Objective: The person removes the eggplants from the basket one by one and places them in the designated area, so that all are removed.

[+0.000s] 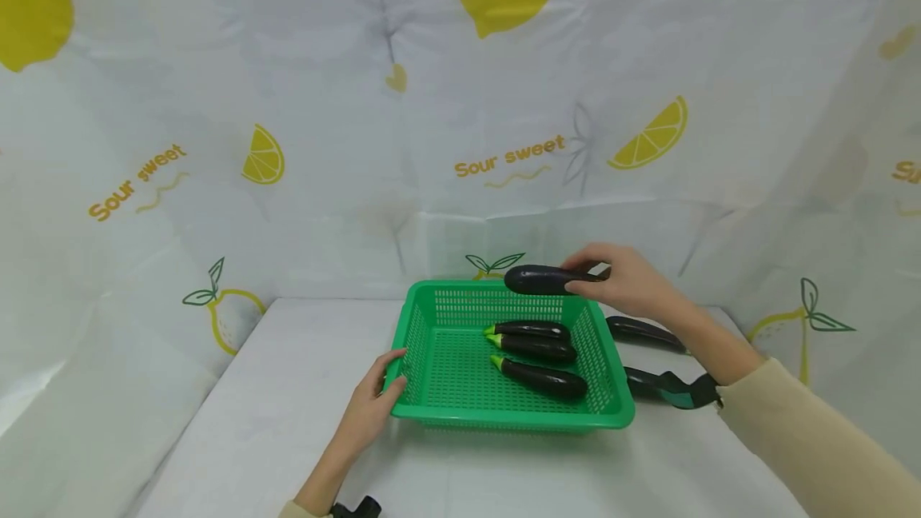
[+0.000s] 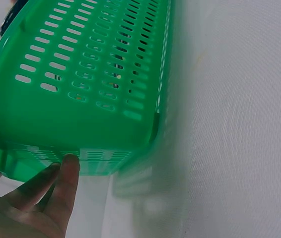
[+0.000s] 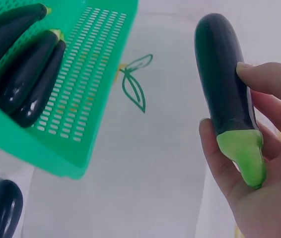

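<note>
In the head view, my right hand (image 1: 626, 282) holds a dark purple eggplant (image 1: 538, 280) above the back right of the green plastic basket (image 1: 518, 420). The right wrist view shows thumb and fingers around this eggplant (image 3: 225, 74), near its green stem cap (image 3: 245, 151). Three more eggplants lie inside the basket, in its right half; the front one (image 1: 543, 380) sits slightly apart from the other two. My left hand (image 1: 367, 410) grips the basket's left rim. Fingertips (image 2: 70, 161) show against the outer wall in the left wrist view.
Right of the basket, another eggplant (image 1: 643, 332) lies on the white table (image 1: 288, 390). Nearer the front, a dark, teal-marked object (image 1: 676, 392) shows beside my right wrist. Behind the table hangs a white lemon-print sheet (image 1: 345, 206).
</note>
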Available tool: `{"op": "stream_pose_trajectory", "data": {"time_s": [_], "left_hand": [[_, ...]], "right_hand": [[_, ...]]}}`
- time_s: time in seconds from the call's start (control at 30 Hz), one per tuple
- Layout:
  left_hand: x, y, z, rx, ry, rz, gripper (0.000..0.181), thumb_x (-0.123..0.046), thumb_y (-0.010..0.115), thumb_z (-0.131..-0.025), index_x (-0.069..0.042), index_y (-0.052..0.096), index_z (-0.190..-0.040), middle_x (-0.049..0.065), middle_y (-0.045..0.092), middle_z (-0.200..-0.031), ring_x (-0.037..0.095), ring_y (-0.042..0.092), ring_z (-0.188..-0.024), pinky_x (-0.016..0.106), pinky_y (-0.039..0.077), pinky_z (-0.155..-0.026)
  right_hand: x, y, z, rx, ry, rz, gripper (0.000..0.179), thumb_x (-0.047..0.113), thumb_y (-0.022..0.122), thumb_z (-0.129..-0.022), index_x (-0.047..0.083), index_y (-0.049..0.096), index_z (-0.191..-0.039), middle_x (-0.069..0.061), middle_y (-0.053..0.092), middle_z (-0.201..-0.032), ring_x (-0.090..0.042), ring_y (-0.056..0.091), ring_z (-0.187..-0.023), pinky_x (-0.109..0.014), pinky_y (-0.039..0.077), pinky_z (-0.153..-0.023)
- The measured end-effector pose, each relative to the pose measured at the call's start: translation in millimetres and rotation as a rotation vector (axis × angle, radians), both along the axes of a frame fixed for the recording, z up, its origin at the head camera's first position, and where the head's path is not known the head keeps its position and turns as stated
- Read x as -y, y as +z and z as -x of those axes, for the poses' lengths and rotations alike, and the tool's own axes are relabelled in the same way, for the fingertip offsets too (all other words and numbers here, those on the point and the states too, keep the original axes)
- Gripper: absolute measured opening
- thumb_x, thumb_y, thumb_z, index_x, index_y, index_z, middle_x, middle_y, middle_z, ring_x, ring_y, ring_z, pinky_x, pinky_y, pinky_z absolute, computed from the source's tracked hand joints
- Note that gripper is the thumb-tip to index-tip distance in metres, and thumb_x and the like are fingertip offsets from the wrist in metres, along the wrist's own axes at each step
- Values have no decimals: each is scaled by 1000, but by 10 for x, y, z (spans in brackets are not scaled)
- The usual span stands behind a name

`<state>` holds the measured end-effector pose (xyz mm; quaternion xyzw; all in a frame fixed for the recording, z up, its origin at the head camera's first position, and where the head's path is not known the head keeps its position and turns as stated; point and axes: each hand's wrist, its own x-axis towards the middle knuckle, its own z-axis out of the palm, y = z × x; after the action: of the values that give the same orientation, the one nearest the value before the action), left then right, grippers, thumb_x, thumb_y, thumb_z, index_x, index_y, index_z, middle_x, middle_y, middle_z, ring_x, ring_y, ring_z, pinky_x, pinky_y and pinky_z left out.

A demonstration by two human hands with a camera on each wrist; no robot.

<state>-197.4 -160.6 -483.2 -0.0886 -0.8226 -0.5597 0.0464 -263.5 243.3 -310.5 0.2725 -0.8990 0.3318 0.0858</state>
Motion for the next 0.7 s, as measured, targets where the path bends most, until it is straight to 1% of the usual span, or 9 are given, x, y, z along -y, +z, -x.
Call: {"op": "stream_pose_trajectory", "data": {"time_s": [0.13, 0.2, 0.37, 0.57, 0.7], "left_hand": [[5, -21, 11, 9, 4, 7, 45, -20, 55, -106, -19, 48, -150, 19, 37, -159, 41, 37, -144, 59, 36, -112], [7, -30, 13, 14, 8, 10, 45, -20, 56, -106, -19, 48, -150, 18, 37, -159, 40, 37, -144, 59, 36, -112], [7, -27, 15, 2, 6, 12, 45, -21, 56, -106, -19, 48, -150, 18, 38, -159, 41, 38, -144, 59, 36, -112], [6, -21, 19, -12, -3, -6, 44, -22, 56, -106, -20, 49, -149, 18, 39, -158, 41, 38, -144, 58, 36, -113], [12, -28, 24, -16, 0, 6, 44, -22, 56, -106, -19, 49, -149, 20, 40, -157, 42, 40, -143, 59, 37, -112]], "right_hand": [[-135, -1, -60, -30, -19, 1, 24, 17, 76, -93, 9, 74, -116, -1, 71, -108, -18, 64, -100, -28, 57, -79], [-198, -13, -82, -39, -27, 8, 24, 17, 76, -93, 10, 74, -116, 0, 70, -108, -14, 63, -99, -26, 56, -79], [-338, -49, -153, -55, -39, 51, 22, 13, 76, -93, 9, 74, -114, -1, 70, -108, -2, 61, -96, -20, 55, -77], [-529, -145, -232, -66, -80, 52, 23, 11, 75, -93, 6, 73, -116, -6, 69, -111, 5, 57, -97, -15, 52, -77], [-659, -229, -256, -67, -113, 49, 25, 10, 75, -93, 4, 72, -117, -9, 69, -112, 9, 56, -96, -12, 51, -77]]}}
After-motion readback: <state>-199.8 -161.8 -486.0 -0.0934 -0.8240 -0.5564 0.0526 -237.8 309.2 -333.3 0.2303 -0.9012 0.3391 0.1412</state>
